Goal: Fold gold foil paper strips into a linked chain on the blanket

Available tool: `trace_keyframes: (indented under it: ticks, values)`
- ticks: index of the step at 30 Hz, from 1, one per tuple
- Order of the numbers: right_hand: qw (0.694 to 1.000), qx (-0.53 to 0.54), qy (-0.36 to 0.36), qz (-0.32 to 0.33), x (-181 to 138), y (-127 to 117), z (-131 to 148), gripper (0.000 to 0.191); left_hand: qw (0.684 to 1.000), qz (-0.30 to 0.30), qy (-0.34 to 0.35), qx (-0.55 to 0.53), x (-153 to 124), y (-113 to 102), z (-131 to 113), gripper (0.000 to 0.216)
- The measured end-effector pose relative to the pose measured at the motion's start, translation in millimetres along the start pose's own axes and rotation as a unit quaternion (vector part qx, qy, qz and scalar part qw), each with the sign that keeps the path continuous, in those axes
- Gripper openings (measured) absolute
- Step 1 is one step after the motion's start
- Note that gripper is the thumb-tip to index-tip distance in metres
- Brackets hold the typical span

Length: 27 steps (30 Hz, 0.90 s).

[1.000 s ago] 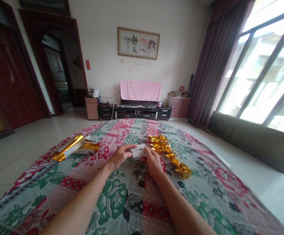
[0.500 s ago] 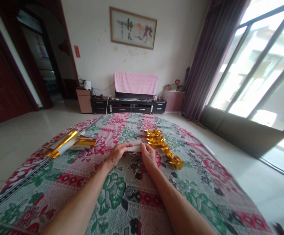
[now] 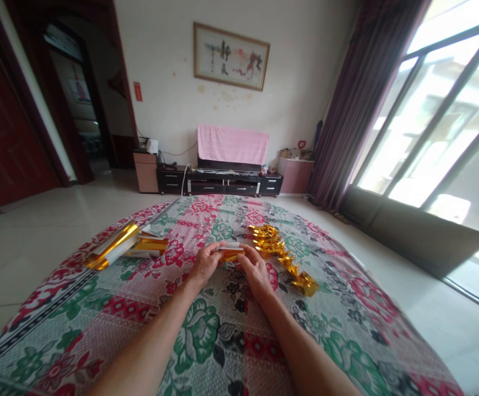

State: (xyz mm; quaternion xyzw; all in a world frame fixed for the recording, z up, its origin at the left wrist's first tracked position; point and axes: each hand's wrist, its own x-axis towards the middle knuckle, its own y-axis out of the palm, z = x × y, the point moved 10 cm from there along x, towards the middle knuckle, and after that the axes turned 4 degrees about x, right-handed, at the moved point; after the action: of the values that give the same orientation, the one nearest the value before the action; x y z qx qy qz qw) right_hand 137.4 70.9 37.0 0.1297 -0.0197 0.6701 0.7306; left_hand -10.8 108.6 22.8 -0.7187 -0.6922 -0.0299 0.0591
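Observation:
Between my two hands is a small folded sheet of gold foil paper (image 3: 232, 254), its white back showing along the top edge. My left hand (image 3: 206, 266) pinches its left end, thumb and fingers closed. On the right end, my right hand (image 3: 256, 268) grips it with bent fingers. To the right of my hands lies a row of folded gold paper pieces (image 3: 268, 240), running toward me. Off to the left sit rolled gold foil sheets (image 3: 113, 246) with white undersides, curled on the cloth.
A flowered cloth (image 3: 198, 330) in green, red and grey covers the round table. Beyond it stand a low black TV cabinet (image 3: 239, 188) and a pink cloth (image 3: 233, 144) draped over a screen. A purple curtain (image 3: 355, 110) hangs beside the window at right.
The paper in my hands has turned from showing its white side to showing mostly gold with a white strip on top. The whole view has shifted slightly.

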Motion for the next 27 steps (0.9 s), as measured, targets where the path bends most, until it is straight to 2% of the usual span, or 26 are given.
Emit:
trace_keyframes:
  ticks: [4, 11, 14, 19, 22, 25, 27]
  values:
    - [1.0, 0.008, -0.011, -0.027, 3, -3, -4, 0.049, 0.999, 0.007, 0.049, 0.013, 2, 1, -4, 0.053]
    - [0.999, 0.036, -0.009, -0.031, 5, -5, -8, 0.049, 0.984, 0.061, 0.12, 0.115, -8, 11, -23, 0.051]
    - [0.999, 0.027, -0.009, -0.026, 5, -4, -8, 0.045, 0.991, 0.075, 0.093, 0.061, -6, 13, -20, 0.051]
    - [0.999, 0.003, -0.008, -0.035, 5, -4, -10, 0.039, 0.998, 0.015, 0.034, -0.056, -2, 3, -13, 0.057]
    - [0.998, -0.006, -0.027, -0.056, 4, -9, -6, 0.037, 0.994, 0.034, -0.014, -0.103, -3, 13, -5, 0.063]
    - [0.997, -0.005, -0.048, -0.064, 4, -11, -1, 0.033, 0.993, 0.066, -0.025, -0.097, -5, 24, 0, 0.049]
    - [0.997, -0.006, -0.056, -0.057, 4, -10, 1, 0.031, 0.996, 0.058, -0.02, -0.072, -4, 23, 2, 0.038]
